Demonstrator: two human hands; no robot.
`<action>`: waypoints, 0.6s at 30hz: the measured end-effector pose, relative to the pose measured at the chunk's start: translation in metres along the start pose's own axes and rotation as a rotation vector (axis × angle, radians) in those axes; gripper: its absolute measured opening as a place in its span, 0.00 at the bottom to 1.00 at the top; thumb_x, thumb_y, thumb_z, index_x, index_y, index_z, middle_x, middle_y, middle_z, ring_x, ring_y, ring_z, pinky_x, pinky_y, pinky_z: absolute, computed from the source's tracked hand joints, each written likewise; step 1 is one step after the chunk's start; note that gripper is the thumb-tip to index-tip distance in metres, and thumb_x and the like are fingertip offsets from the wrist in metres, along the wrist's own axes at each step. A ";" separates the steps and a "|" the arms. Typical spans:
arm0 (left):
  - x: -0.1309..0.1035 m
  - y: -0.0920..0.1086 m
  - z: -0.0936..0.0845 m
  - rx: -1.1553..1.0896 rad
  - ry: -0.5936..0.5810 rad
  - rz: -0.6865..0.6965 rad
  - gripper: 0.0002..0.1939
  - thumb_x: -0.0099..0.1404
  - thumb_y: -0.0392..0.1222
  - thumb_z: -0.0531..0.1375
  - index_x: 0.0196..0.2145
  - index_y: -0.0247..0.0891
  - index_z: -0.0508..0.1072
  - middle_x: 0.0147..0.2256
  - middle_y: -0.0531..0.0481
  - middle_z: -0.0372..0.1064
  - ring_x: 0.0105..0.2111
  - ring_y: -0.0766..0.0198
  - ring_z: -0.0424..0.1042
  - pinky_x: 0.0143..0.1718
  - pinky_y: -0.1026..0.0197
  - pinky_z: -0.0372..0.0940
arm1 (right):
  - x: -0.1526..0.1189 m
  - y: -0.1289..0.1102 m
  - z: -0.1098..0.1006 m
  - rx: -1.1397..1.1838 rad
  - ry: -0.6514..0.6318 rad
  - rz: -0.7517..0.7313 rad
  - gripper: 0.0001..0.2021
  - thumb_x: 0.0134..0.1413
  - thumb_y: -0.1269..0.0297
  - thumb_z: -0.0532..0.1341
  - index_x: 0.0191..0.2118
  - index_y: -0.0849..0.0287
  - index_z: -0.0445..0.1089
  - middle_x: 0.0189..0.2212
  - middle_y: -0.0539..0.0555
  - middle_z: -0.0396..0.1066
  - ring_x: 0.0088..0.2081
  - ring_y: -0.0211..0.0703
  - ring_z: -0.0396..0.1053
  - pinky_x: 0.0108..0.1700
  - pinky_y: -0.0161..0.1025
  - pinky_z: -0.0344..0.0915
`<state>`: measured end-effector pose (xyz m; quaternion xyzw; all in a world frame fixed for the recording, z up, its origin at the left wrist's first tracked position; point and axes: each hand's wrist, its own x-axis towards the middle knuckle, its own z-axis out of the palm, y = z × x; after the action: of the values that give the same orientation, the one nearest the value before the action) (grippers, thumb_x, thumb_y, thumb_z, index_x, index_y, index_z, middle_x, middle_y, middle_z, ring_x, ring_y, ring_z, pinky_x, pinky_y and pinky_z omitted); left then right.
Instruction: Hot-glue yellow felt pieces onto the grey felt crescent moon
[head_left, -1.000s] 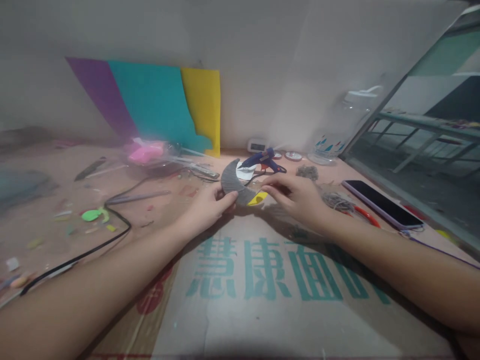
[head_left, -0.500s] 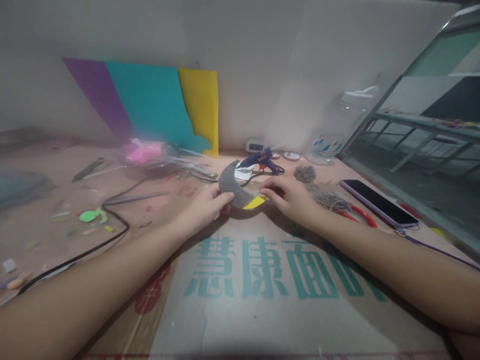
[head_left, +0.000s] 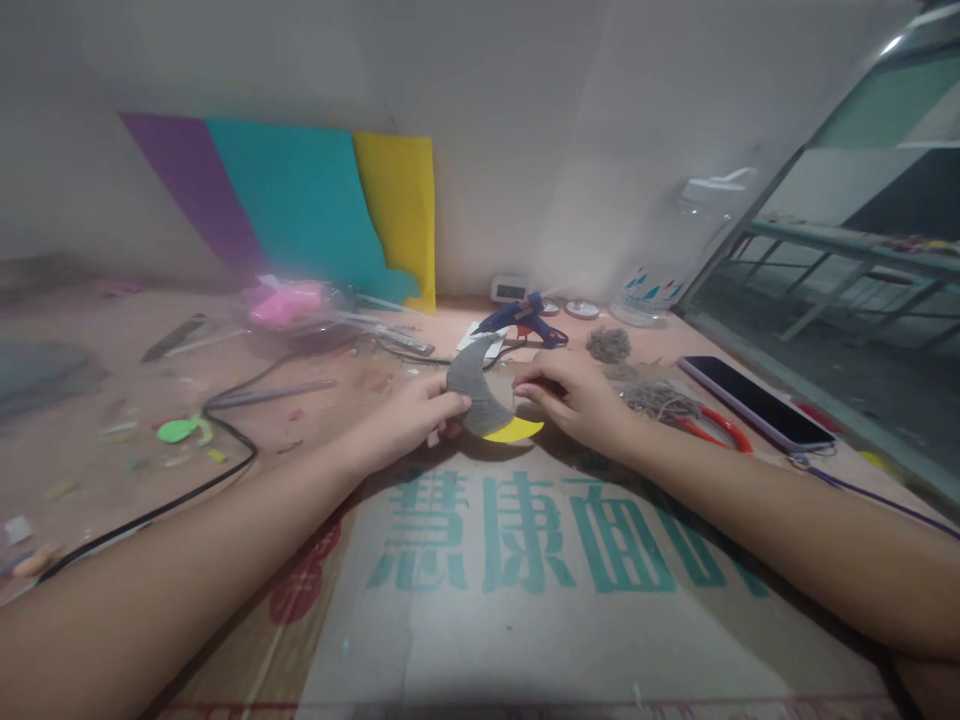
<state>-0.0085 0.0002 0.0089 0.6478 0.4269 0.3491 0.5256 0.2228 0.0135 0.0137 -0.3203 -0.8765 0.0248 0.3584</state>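
Note:
A crescent-shaped cutout [head_left: 484,392] is held above the table, most of it wrapped in grey yarn and its lower right tip bare yellow. My left hand [head_left: 420,412] grips the crescent's left side, thumb on top and fingers underneath. Just right of the crescent, my right hand [head_left: 574,400] has thumb and index finger pinched on a thin strand of grey yarn, faintly visible running down to the wrapped part. A loose tangle of grey yarn [head_left: 660,397] lies beyond the right hand.
Behind the crescent rests a blue glue gun [head_left: 525,318] with a black cord. A phone [head_left: 754,402], red-handled scissors [head_left: 724,428] and a clear bottle [head_left: 656,280] stand or lie to the right. Left are a green piece [head_left: 178,431], a pink bundle [head_left: 289,302] and scattered scraps.
The crescent has turned and shifted slightly right and nearer, its yellow tip now pointing right. My right hand has moved a little away from the tip, still pinched.

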 end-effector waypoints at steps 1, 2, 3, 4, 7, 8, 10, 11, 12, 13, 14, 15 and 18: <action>0.000 -0.001 0.000 -0.003 -0.019 0.010 0.10 0.56 0.45 0.58 0.22 0.38 0.66 0.17 0.55 0.62 0.16 0.70 0.57 0.16 0.68 0.48 | 0.000 -0.001 0.001 0.006 -0.011 0.005 0.06 0.62 0.65 0.59 0.36 0.59 0.72 0.30 0.53 0.73 0.33 0.41 0.67 0.37 0.38 0.62; 0.001 -0.002 -0.001 -0.007 -0.020 0.015 0.10 0.56 0.46 0.58 0.22 0.38 0.66 0.17 0.54 0.62 0.16 0.70 0.58 0.16 0.68 0.49 | 0.000 -0.001 0.002 0.010 -0.036 0.010 0.06 0.62 0.66 0.59 0.36 0.59 0.72 0.31 0.54 0.73 0.34 0.42 0.68 0.38 0.38 0.63; 0.002 -0.003 -0.001 -0.012 -0.005 0.014 0.11 0.56 0.46 0.58 0.22 0.37 0.66 0.18 0.54 0.63 0.16 0.70 0.59 0.16 0.68 0.49 | -0.001 0.000 0.004 0.015 -0.066 0.011 0.06 0.62 0.67 0.59 0.36 0.59 0.73 0.32 0.55 0.73 0.36 0.43 0.69 0.40 0.40 0.64; 0.003 -0.005 -0.001 -0.020 0.023 0.011 0.12 0.57 0.47 0.58 0.23 0.37 0.66 0.18 0.54 0.63 0.17 0.70 0.59 0.16 0.68 0.49 | -0.001 0.000 0.005 0.019 -0.092 0.012 0.06 0.62 0.69 0.58 0.37 0.58 0.73 0.35 0.56 0.74 0.39 0.45 0.69 0.43 0.42 0.65; 0.006 -0.009 0.000 -0.068 0.119 -0.004 0.12 0.58 0.48 0.59 0.25 0.37 0.66 0.19 0.54 0.65 0.18 0.70 0.62 0.18 0.68 0.52 | -0.001 0.001 0.006 0.031 -0.042 0.038 0.12 0.63 0.72 0.53 0.46 0.57 0.72 0.46 0.59 0.72 0.50 0.49 0.68 0.53 0.49 0.64; 0.007 -0.010 0.000 -0.096 0.139 -0.004 0.11 0.58 0.47 0.59 0.26 0.37 0.66 0.19 0.54 0.65 0.19 0.70 0.62 0.19 0.68 0.53 | -0.001 0.001 0.005 0.029 0.025 0.062 0.13 0.64 0.72 0.52 0.48 0.57 0.71 0.47 0.60 0.71 0.51 0.49 0.67 0.54 0.50 0.63; 0.009 -0.010 0.000 -0.162 0.158 0.001 0.10 0.58 0.46 0.59 0.26 0.36 0.67 0.20 0.54 0.66 0.20 0.70 0.64 0.22 0.68 0.57 | -0.001 -0.002 0.001 0.013 0.157 0.084 0.12 0.66 0.69 0.51 0.50 0.57 0.68 0.47 0.60 0.71 0.51 0.49 0.68 0.54 0.51 0.63; 0.009 -0.009 0.000 -0.193 0.158 0.005 0.10 0.58 0.46 0.60 0.26 0.36 0.67 0.19 0.54 0.66 0.20 0.69 0.64 0.23 0.67 0.58 | -0.002 -0.004 0.000 0.004 0.197 0.061 0.11 0.66 0.67 0.52 0.49 0.57 0.67 0.46 0.60 0.71 0.51 0.50 0.68 0.54 0.51 0.63; 0.010 -0.008 -0.001 -0.215 0.153 0.007 0.10 0.58 0.46 0.60 0.25 0.36 0.67 0.19 0.53 0.66 0.20 0.69 0.64 0.23 0.67 0.59 | -0.003 -0.006 -0.002 -0.012 0.208 0.020 0.10 0.65 0.65 0.54 0.48 0.57 0.67 0.46 0.60 0.71 0.51 0.51 0.67 0.54 0.51 0.63; 0.010 -0.008 -0.001 -0.229 0.145 0.006 0.11 0.57 0.46 0.60 0.25 0.36 0.67 0.19 0.52 0.66 0.20 0.68 0.64 0.23 0.66 0.60 | -0.003 -0.008 -0.002 -0.034 0.191 -0.039 0.10 0.63 0.62 0.57 0.48 0.56 0.67 0.46 0.60 0.70 0.51 0.53 0.67 0.54 0.52 0.63; 0.010 -0.008 -0.002 -0.238 0.137 0.003 0.11 0.57 0.46 0.60 0.24 0.36 0.67 0.19 0.52 0.66 0.19 0.68 0.64 0.23 0.65 0.60 | -0.004 -0.010 -0.002 -0.060 0.154 -0.103 0.11 0.61 0.61 0.60 0.47 0.56 0.67 0.46 0.61 0.70 0.51 0.53 0.67 0.53 0.52 0.63; 0.011 -0.008 -0.003 -0.244 0.128 0.000 0.12 0.58 0.46 0.59 0.23 0.36 0.67 0.18 0.52 0.66 0.19 0.68 0.64 0.23 0.64 0.61 | -0.005 -0.011 -0.001 -0.090 0.116 -0.161 0.11 0.59 0.60 0.62 0.46 0.56 0.67 0.45 0.61 0.70 0.50 0.54 0.67 0.52 0.51 0.64; 0.010 -0.009 -0.003 -0.244 0.093 0.004 0.14 0.59 0.48 0.60 0.22 0.36 0.67 0.18 0.51 0.66 0.19 0.67 0.65 0.23 0.64 0.61 | -0.006 -0.014 0.001 -0.151 0.072 -0.237 0.04 0.61 0.65 0.60 0.41 0.56 0.69 0.41 0.59 0.72 0.47 0.50 0.69 0.49 0.48 0.65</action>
<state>-0.0084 0.0114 0.0010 0.5629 0.4040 0.4290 0.5796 0.2173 -0.0010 0.0131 -0.2414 -0.8942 -0.0949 0.3648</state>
